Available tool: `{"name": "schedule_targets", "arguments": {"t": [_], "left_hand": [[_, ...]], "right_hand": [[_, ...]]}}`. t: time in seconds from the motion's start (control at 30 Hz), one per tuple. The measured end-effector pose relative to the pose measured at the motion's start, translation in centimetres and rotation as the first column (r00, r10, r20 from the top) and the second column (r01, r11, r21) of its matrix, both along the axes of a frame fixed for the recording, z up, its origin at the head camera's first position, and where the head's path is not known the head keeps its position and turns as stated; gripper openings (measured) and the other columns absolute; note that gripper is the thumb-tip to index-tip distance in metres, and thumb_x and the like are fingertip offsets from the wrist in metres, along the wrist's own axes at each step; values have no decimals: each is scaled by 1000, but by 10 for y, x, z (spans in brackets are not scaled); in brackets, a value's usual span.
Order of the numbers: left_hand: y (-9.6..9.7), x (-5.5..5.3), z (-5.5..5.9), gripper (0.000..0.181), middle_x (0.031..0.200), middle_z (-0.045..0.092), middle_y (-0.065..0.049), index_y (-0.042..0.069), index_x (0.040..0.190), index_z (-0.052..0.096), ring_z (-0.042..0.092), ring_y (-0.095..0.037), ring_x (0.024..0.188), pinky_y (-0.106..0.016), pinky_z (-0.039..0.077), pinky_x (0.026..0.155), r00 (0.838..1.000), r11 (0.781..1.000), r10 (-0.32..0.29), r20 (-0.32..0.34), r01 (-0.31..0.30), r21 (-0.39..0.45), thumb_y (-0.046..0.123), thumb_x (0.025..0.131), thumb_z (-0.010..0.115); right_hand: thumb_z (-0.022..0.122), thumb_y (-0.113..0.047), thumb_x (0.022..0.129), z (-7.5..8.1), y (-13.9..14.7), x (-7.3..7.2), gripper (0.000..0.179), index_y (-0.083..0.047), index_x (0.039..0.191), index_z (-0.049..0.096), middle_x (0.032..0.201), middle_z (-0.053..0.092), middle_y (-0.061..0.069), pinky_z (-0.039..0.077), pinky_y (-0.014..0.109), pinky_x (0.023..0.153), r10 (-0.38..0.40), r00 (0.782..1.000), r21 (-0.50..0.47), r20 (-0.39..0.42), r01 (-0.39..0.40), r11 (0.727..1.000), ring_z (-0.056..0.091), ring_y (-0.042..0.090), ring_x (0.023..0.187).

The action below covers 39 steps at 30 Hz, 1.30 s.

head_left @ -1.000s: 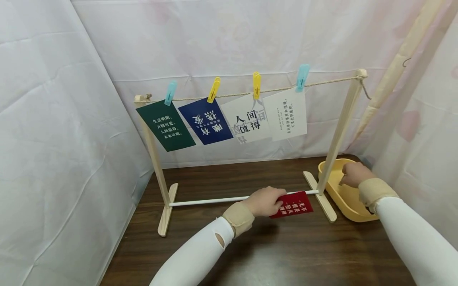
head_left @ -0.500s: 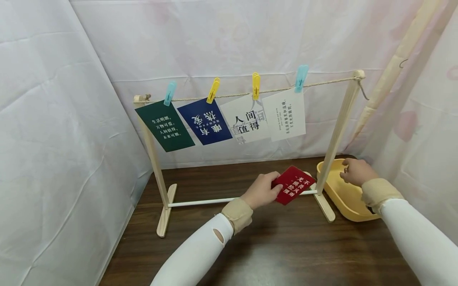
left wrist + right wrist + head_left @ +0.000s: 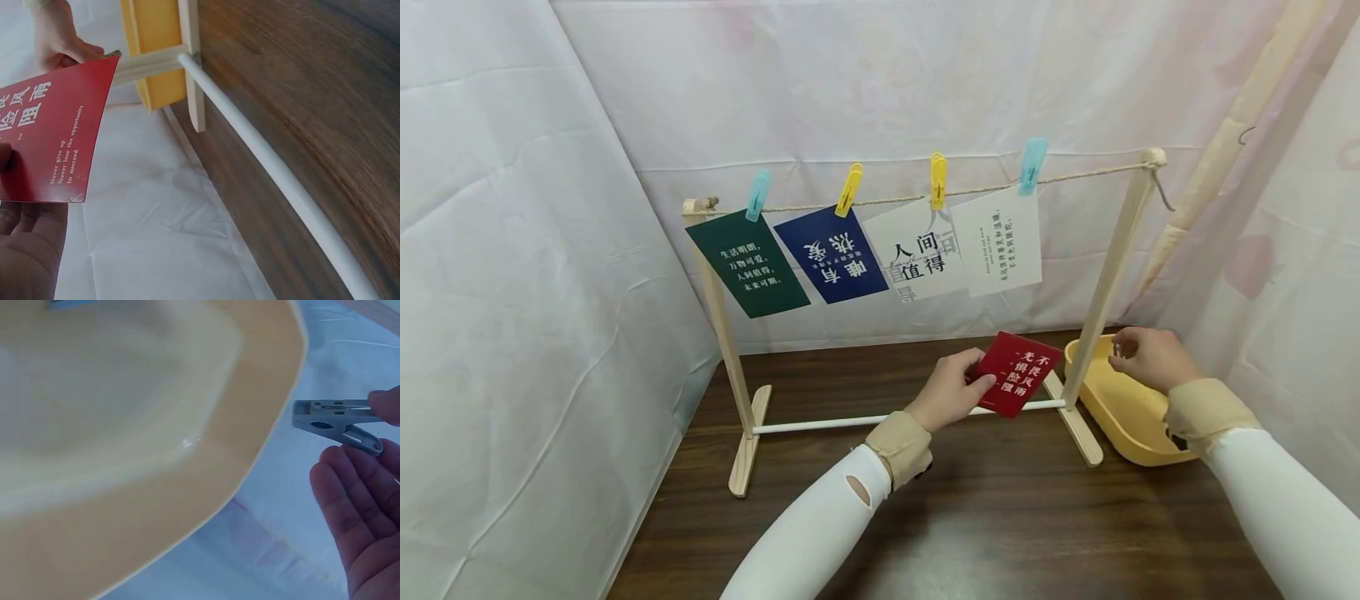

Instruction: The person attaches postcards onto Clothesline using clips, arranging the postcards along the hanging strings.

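My left hand [image 3: 951,392] holds a red card [image 3: 1022,367] by its left edge, thumb on the printed face. In the left wrist view the fingers [image 3: 37,228] lie behind the card. Above the yellow plastic tray [image 3: 1120,437], my right hand [image 3: 1156,360] pinches a greyish clothespin [image 3: 337,419] by its handle ends. The clothespin's tip points away from the fingers, close to the tray's rim in the right wrist view. Green [image 3: 748,265], blue [image 3: 833,257] and two white cards hang from the rope [image 3: 895,200], each under a clothespin.
A wooden stand carries the rope between two posts, with the right post [image 3: 1112,275] beside the tray. A white rod [image 3: 827,423] joins the stand's feet low down. Something bluish [image 3: 69,302] shows inside the tray, mostly cut off. White cloth [image 3: 805,83] hangs behind the table [image 3: 1000,517].
The red card has risen and turned its printed face more towards the head view. My right hand has lifted slightly from the tray, and a clothespin shows in its fingers now.
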<state>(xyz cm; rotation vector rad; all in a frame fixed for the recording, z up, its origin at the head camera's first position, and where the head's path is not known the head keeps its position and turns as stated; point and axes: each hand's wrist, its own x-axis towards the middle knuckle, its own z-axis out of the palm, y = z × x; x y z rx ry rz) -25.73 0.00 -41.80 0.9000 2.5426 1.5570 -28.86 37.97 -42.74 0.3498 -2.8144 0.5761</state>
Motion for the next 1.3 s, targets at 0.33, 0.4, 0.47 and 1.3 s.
{"name": "schedule_targets", "arguments": {"t": [0.33,0.4,0.47,1.3], "left_hand": [[6,-4,10,13,111,81,-10,5,114,76,72,-8,88,-24,62,83,999,997,51,-8,-51,57,11,102,76],[7,-6,10,14,109,82,-10,5,113,77,72,-8,87,-23,62,83,999,997,53,-11,-52,63,10,101,78],[9,-6,11,13,108,82,-10,4,112,78,72,-7,86,-22,61,82,999,996,53,-9,-52,72,10,100,79],[9,-7,19,27,120,82,-13,1,128,78,77,-12,95,-27,65,83,995,986,43,89,-57,154,15,107,69]], "right_hand": [[86,-11,90,13,-4,9,32,10,110,74,87,78,16,49,19,64,-12,994,-112,-111,-1,994,55,-12,71],[85,-9,90,16,-5,11,32,11,112,73,89,78,18,49,17,63,-8,994,-127,-110,-6,992,54,-14,71],[85,-9,90,20,-6,14,32,11,113,73,91,78,21,48,15,63,-4,994,-142,-109,-12,990,55,-13,73],[86,8,82,56,-23,41,29,9,109,74,88,78,27,49,3,65,63,946,-243,-318,-146,959,58,-21,72]]}}
